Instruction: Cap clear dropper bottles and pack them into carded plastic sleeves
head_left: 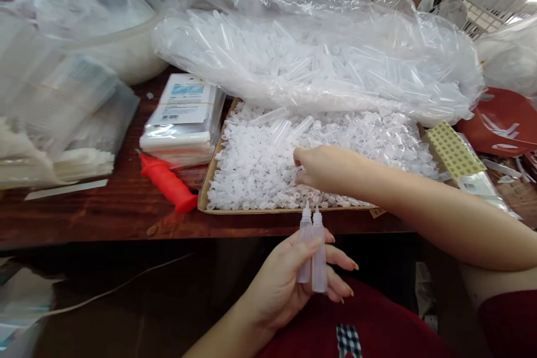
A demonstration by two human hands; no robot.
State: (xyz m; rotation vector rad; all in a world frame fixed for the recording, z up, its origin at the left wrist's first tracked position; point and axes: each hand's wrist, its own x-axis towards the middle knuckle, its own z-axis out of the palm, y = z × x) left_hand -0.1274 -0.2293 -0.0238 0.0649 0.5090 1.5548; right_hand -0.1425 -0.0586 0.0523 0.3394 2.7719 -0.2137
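My left hand (289, 268) is closed around two slim translucent dropper bottles (319, 260), held side by side with their pointed nozzles up, in front of the table edge. The thumb presses across them. My right hand (321, 166) reaches into a shallow cardboard tray (204, 196) full of small white and clear plastic caps (251, 173). Its fingers are curled down among the caps, and whatever they pinch is hidden. A few clear tubes (281, 130) lie on the caps just beyond that hand.
Behind the tray lies a large clear bag (319, 67) of plastic tubes. Left of it are a banded stack of printed packets (184, 117) and a red-handled tool (168, 182). A yellow dotted sheet (455, 151) and a red pouch (499, 123) lie to the right.
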